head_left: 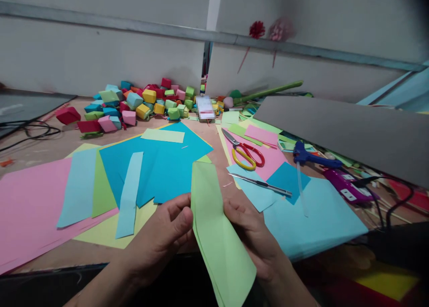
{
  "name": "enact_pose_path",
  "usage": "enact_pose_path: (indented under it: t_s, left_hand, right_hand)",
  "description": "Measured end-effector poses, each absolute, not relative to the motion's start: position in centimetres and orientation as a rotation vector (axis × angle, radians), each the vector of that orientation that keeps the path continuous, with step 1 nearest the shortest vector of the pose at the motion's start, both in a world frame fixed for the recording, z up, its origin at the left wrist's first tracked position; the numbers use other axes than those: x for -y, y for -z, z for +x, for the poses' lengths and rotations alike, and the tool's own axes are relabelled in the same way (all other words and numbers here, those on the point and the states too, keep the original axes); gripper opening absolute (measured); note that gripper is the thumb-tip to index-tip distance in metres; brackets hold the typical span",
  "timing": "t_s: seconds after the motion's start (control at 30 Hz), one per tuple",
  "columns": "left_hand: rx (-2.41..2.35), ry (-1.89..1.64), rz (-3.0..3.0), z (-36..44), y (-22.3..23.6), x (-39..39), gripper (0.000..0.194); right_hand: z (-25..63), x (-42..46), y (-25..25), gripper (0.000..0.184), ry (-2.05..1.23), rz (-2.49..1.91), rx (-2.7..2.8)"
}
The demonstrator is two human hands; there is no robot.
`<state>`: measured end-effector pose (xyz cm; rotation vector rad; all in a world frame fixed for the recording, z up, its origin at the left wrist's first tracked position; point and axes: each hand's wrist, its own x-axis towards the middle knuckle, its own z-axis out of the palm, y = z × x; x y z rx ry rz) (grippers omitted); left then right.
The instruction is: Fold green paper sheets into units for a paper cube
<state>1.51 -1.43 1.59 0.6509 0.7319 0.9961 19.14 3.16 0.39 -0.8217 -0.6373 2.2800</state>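
Observation:
A folded light green sheet of paper [214, 222] is held between both hands over the table's front edge. My left hand [170, 231] grips its left edge, thumb on the near side and fingers behind. My right hand [251, 235] is closed on the right edge, its fingers partly hidden behind the paper. Beyond the paper lie blue sheets [167, 168], with a pale green strip [162, 135] on top. A light blue strip [130, 195] rests to the left of my left hand.
Scissors [246, 153] and a craft knife [261, 183] lie right of centre, beside a blue glue gun [315, 157] and a purple power strip [348, 186]. Small paper boxes [134, 100] are heaped at the back. Pink sheets [33, 204] lie left; light blue sheets [315, 222] right.

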Motion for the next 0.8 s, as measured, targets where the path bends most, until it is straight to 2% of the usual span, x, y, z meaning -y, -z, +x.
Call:
enact_pose_path:
  t_s: [0.17,0.37,0.5,0.53,0.6,0.7,0.73,0.8]
  left_hand:
    - [-0.7,-0.983,0.639,1.6,-1.4,1.5,0.064]
    - [-0.872,-1.029,0.529,2.1,-2.2,1.4,0.041]
    - [-1.139,-1.078,0.722,2.2,-2.7,1.1,0.049]
    - [-1.201,-1.099,0.813,2.1,-2.7,1.0,0.053]
    - [-1.299,-1.134,0.989,1.8,-2.5,0.8,0.056]
    - [-1.491,-1.131,1.231,1.4,-2.2,0.5,0.05]
    - [-1.579,-1.114,1.306,1.3,-2.2,0.4,0.049]
    - [-1.715,-1.054,1.416,1.3,-2.3,0.3,0.05]
  right_hand:
    - [19.0,-2.9,-0.3,0.031,-2.267,-0.788,0.592]
    - [18.8,-2.7,-0.2,0.028,-2.201,-0.779,0.657]
    - [19.0,-2.6,0.6,0.027,-1.956,-0.928,1.034]
    - [19.2,-2.5,0.7,0.025,-1.791,-0.985,1.221]
    - [19.5,-2.4,0.7,0.024,-1.226,-1.048,1.623]
    - [19.7,-2.0,-0.2,0.051,-0.189,-0.836,2.0]
    - [19.7,-1.8,-0.7,0.054,0.053,-0.718,2.072]
    - [19.5,-1.5,-1.6,0.044,0.312,-0.514,2.216]
